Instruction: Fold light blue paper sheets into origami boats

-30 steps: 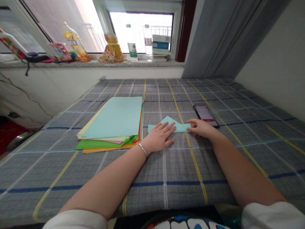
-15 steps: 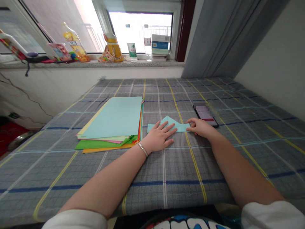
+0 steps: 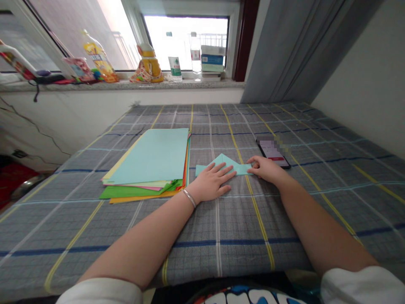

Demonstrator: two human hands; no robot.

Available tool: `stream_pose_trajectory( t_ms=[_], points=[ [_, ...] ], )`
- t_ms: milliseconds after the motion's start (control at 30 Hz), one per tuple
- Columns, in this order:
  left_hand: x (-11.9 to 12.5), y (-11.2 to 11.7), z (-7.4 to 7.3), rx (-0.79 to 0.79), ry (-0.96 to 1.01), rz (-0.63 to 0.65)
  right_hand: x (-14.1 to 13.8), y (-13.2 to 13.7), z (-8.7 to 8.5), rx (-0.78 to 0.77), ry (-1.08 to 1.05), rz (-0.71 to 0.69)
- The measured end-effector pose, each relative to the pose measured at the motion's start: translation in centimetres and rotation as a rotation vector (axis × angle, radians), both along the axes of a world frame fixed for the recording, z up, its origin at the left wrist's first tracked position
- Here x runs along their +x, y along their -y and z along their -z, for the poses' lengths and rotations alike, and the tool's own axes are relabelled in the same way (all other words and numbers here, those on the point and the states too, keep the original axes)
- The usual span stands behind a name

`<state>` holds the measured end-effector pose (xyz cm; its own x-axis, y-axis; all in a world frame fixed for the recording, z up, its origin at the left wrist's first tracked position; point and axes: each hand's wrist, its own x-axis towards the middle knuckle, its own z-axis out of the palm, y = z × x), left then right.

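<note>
A folded light-blue paper (image 3: 226,162) with a pointed top lies flat on the grey checked bedsheet (image 3: 240,219). My left hand (image 3: 211,181) lies palm down on its left part, fingers stretched out flat, a silver bangle on the wrist. My right hand (image 3: 265,167) rests at the paper's right end with the fingers curled and pressed on its edge.
A stack of coloured paper sheets (image 3: 152,164), light blue on top, lies left of my hands. A phone (image 3: 274,153) lies just beyond my right hand. The windowsill (image 3: 126,84) holds bottles, a yellow container and boxes. A grey curtain (image 3: 300,50) hangs at the right.
</note>
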<state>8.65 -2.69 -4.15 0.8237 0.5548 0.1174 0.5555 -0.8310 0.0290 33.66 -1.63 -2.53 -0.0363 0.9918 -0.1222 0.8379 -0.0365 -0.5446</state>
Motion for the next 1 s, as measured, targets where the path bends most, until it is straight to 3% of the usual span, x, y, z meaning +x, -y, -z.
stream_pose_trajectory(
  t_ms=[133, 267, 333, 467, 633, 1000],
  points=[
    [0.0, 0.0, 0.0, -0.009, 0.0, 0.003, 0.4, -0.1, 0.3, 0.057, 0.047, -0.005],
    [0.0, -0.1, 0.1, -0.021, 0.002, 0.002, 0.7, -0.1, -0.1, 0.275, 0.133, -0.045],
    [0.0, -0.2, 0.2, -0.026, 0.001, 0.001, 0.2, 0.1, -0.6, 0.386, 0.133, -0.125],
    [0.0, -0.5, 0.5, -0.05, -0.016, -0.017, -1.5, 1.0, -1.1, 0.485, 0.194, -0.423],
    [0.0, -0.8, 0.6, -0.09, -0.048, -0.046, -2.8, 1.2, -0.4, 0.481, 0.287, -0.638],
    [-0.2, -1.0, 0.7, -0.135, -0.025, -0.051, -3.5, 1.5, -0.3, 0.553, 0.443, -0.72]
  ],
)
